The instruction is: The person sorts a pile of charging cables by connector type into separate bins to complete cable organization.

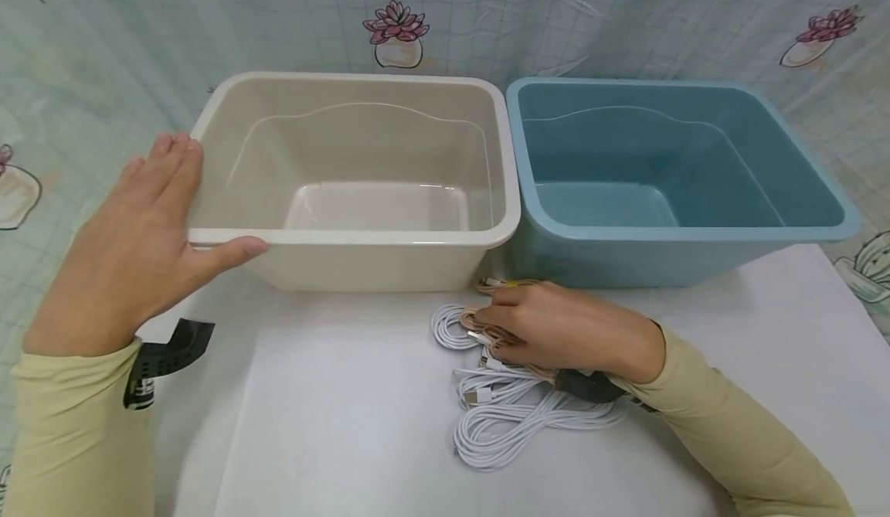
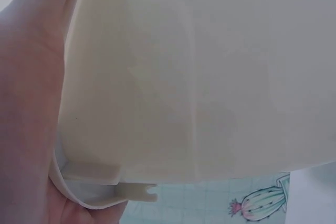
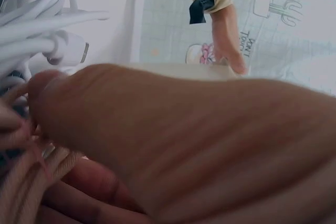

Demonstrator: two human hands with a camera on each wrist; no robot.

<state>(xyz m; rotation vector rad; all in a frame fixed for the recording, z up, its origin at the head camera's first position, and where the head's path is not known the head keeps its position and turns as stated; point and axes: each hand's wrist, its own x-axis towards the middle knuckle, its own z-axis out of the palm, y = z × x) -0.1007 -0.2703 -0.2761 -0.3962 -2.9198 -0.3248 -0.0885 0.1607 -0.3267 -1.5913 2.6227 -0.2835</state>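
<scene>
My left hand (image 1: 139,239) rests on the left end of a cream plastic tub (image 1: 375,262), thumb along the front rim and fingers straight over the side rim. The left wrist view shows the tub's outer wall close up. In front of the tubs my right hand (image 1: 566,328) pinches a coiled tan cable (image 3: 23,192) between thumb and fingers; much of the coil is hidden under the hand. White coiled cables (image 1: 497,436) lie on the table beside and below that hand. Tan strands with a yellow tie show just beyond its knuckles.
A blue tub (image 1: 681,258) stands right beside the cream one. Both are on a white-covered table (image 1: 334,393). Patterned cloth (image 1: 480,22) with plant drawings hangs behind and shows at both sides. Black straps (image 1: 174,347) sit at the wrists.
</scene>
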